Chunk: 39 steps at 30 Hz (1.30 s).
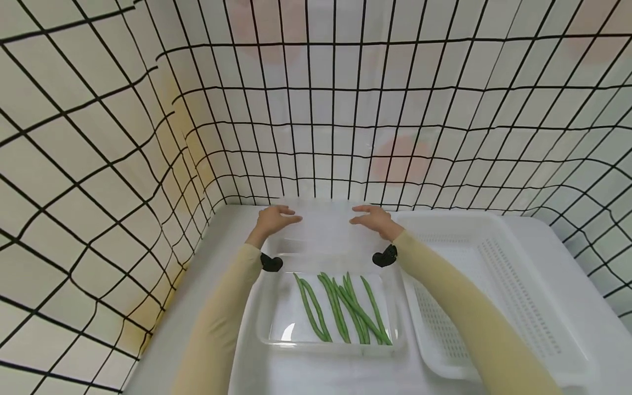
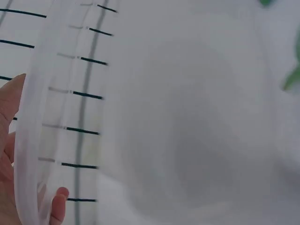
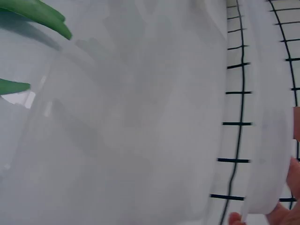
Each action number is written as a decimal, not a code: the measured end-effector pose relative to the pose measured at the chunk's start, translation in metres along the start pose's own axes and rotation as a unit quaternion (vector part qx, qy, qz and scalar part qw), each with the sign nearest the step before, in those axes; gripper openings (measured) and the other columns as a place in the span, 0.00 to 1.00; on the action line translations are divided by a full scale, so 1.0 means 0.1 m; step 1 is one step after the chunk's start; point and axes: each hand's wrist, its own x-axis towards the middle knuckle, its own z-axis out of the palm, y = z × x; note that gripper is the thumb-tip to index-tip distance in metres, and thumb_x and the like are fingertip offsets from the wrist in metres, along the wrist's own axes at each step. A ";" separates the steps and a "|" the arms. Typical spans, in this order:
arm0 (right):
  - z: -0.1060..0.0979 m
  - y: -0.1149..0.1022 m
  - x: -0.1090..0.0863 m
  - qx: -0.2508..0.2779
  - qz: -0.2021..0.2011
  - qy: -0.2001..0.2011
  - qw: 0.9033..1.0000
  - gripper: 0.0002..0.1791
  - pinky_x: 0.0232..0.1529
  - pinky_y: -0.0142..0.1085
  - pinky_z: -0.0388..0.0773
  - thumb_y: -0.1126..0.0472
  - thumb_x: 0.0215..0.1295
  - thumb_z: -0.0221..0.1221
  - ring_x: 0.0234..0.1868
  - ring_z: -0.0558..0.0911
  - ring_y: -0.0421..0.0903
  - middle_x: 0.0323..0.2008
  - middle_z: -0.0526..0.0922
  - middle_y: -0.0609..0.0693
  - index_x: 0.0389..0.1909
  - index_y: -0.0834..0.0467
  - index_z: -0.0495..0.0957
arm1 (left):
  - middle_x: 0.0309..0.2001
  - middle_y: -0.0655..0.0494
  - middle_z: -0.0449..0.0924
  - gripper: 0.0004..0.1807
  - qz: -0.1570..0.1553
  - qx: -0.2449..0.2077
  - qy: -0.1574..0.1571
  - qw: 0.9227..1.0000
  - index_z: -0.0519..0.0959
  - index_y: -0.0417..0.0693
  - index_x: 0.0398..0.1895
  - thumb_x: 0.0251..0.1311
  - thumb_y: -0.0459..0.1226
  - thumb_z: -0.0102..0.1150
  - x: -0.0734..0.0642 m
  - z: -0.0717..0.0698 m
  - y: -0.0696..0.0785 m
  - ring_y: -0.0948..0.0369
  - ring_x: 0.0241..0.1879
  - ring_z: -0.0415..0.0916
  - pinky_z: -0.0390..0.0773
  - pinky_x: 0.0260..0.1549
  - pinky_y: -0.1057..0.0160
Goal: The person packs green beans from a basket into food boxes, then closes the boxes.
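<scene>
Both hands pinch a see-through plastic lid (image 1: 326,222) by its two ends, fingers and thumbs at its edges. My left hand (image 1: 275,219) is at its left end; in the left wrist view, fingertips (image 2: 58,206) show past the lid's pale rim (image 2: 30,122). At the right end is my right hand (image 1: 377,220), partly cut off in the right wrist view, where its fingers (image 3: 294,180) lie against the rim (image 3: 269,140). Nearer to me stands a clear rectangular container (image 1: 264,307) with several green beans (image 1: 340,312) lying lengthwise in it.
A white perforated basket (image 1: 538,307) stands at the right, partly behind my right sleeve (image 1: 464,307). Black wire grid panels (image 1: 333,126) rise at the back and both sides of the white table (image 1: 197,274). Black wrist cameras (image 1: 271,263) sit on both wrists.
</scene>
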 end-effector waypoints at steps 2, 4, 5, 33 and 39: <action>-0.05 -0.07 -0.01 -0.024 -0.044 0.052 0.997 0.29 0.62 0.63 0.39 0.53 0.63 0.60 0.69 0.41 0.67 0.71 0.53 0.57 0.65 0.54 0.70 | 0.65 0.48 0.67 0.27 0.014 -0.012 0.021 1.000 0.81 0.43 0.53 0.57 0.53 0.61 0.05 -0.10 0.11 0.48 0.67 0.56 0.47 0.64 0.44; -0.09 -0.16 -0.04 -0.045 -0.092 0.099 0.990 0.27 0.60 0.64 0.38 0.52 0.62 0.61 0.67 0.42 0.66 0.70 0.57 0.54 0.62 0.53 0.73 | 0.64 0.47 0.67 0.28 0.033 -0.014 0.041 0.998 0.80 0.43 0.54 0.57 0.52 0.62 0.07 -0.21 0.23 0.48 0.66 0.57 0.48 0.63 0.45; -0.10 -0.19 -0.06 -0.055 -0.116 0.118 0.985 0.26 0.58 0.63 0.41 0.51 0.62 0.61 0.66 0.44 0.66 0.70 0.59 0.54 0.61 0.53 0.75 | 0.64 0.47 0.67 0.28 0.041 -0.007 0.051 0.998 0.80 0.43 0.54 0.57 0.52 0.62 0.06 -0.27 0.29 0.48 0.66 0.58 0.48 0.63 0.45; 0.93 0.10 -2.39 -0.087 -0.346 0.197 0.913 0.23 0.57 0.67 0.40 0.58 0.52 0.70 0.67 0.44 0.69 0.67 0.63 0.58 0.51 0.53 0.82 | 0.66 0.46 0.65 0.36 0.122 0.130 0.165 0.970 0.77 0.58 0.59 0.47 0.61 0.66 -2.36 0.19 0.35 0.27 0.62 0.51 0.60 0.47 0.28; 1.13 0.32 -2.44 -0.076 -0.292 0.216 0.929 0.23 0.55 0.68 0.40 0.56 0.52 0.70 0.67 0.44 0.71 0.66 0.63 0.57 0.51 0.52 0.82 | 0.66 0.48 0.64 0.34 0.119 0.095 0.126 0.980 0.77 0.60 0.60 0.49 0.60 0.66 -2.43 0.46 0.16 0.26 0.62 0.49 0.58 0.48 0.28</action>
